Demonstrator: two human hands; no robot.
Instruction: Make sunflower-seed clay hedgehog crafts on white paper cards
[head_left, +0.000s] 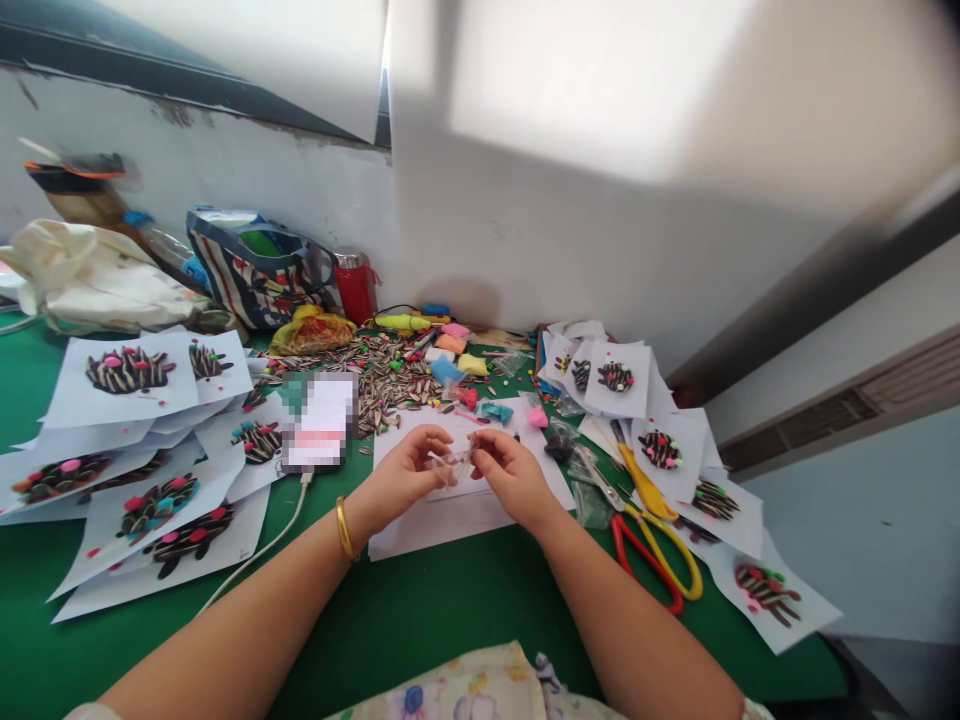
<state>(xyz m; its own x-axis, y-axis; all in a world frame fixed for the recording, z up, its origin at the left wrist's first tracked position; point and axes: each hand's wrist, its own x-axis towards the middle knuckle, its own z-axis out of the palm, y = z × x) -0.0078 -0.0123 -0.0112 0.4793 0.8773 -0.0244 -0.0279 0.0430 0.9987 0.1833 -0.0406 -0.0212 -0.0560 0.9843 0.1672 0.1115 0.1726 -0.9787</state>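
Between my two hands is a small clear plastic bag point(452, 462), held over white paper sheets point(420, 525). My left hand point(409, 468), a gold bangle at its wrist, pinches the bag's left side. Closed on its right end are the fingers of my right hand point(514, 478). What the bag contains, if anything, I cannot make out. Just beyond lie lumps of coloured clay: pink point(537, 416), teal point(497, 412), blue point(447, 371) and yellow point(472, 365). A heap of striped sunflower seeds point(382, 385) spreads behind my left hand.
Scissors with red and yellow handles point(660, 555) lie to the right. Stacked seed-decorated papers flank me, left point(120, 380) and right point(619, 380). A phone point(321, 420) with a white cable sits left. A red flask point(354, 288) and striped bag point(259, 270) stand by the wall.
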